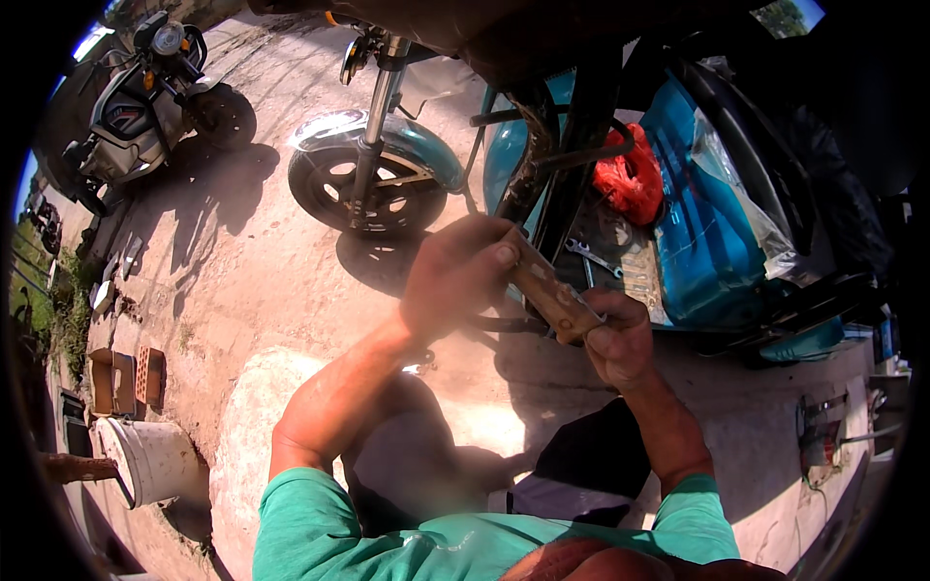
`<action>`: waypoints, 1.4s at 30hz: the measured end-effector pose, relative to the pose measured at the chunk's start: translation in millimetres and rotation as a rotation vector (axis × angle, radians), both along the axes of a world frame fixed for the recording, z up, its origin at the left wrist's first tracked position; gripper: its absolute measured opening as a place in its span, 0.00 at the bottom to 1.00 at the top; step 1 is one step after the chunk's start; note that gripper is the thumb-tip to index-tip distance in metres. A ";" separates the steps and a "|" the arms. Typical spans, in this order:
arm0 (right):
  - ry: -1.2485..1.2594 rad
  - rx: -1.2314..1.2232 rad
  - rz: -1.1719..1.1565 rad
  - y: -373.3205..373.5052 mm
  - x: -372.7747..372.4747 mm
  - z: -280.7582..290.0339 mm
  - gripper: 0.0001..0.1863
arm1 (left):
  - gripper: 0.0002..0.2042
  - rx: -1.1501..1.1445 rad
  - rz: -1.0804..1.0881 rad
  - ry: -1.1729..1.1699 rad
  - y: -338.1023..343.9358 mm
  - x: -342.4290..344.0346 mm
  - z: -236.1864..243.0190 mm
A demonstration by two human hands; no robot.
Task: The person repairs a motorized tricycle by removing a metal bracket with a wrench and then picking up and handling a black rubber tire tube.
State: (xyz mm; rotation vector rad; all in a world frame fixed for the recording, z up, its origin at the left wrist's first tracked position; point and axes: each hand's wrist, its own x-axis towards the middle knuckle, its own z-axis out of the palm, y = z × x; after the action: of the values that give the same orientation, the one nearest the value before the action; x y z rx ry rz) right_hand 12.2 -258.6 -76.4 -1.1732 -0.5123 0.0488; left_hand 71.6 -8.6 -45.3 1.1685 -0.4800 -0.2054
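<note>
Between my two hands is a brown, worn, elongated piece (554, 293), tilted so that its lower end points right. I cannot tell what it is exactly. My left hand (455, 276) grips its upper end, thumb on top. The fingers and thumb of my right hand (622, 337) pinch its lower end. Just beyond it stands a teal motor vehicle, with a dark tube frame (581, 145) and a front wheel (366, 189) under a shiny fender (387, 136). Wrenches (595, 258) lie on its footboard, near a red plastic bag (632, 179).
Another motor vehicle (131, 116) is parked at the far left. A white bucket (155, 460) and bricks (149, 378) sit on the left. Teal body panels (702, 223) and clear plastic sheeting (765, 228) are at the right. Tools or parts (823, 441) lie farther right on the ground.
</note>
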 end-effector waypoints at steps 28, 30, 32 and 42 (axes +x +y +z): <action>-0.687 -0.606 -0.442 41.0 24.7 52.9 0.17 | 0.25 -0.047 0.129 -0.037 3.1 -4.6 7.1; -0.706 -0.637 -0.434 43.7 24.9 68.0 0.16 | 0.24 -0.080 0.119 -0.036 4.9 -2.8 7.1; -0.751 -0.676 -0.411 46.7 27.0 82.5 0.15 | 0.23 -0.095 0.151 -0.075 6.1 0.3 6.5; -0.793 -0.584 -0.385 76.7 36.9 119.7 0.17 | 0.18 -0.211 0.266 -0.180 6.6 15.7 30.1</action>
State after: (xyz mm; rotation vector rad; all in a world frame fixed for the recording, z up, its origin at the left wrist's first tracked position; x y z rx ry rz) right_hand 49.1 -181.9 43.3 -1.8471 -0.9945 -0.6617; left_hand 87.3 -2.0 -15.2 1.0348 -0.4861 0.1786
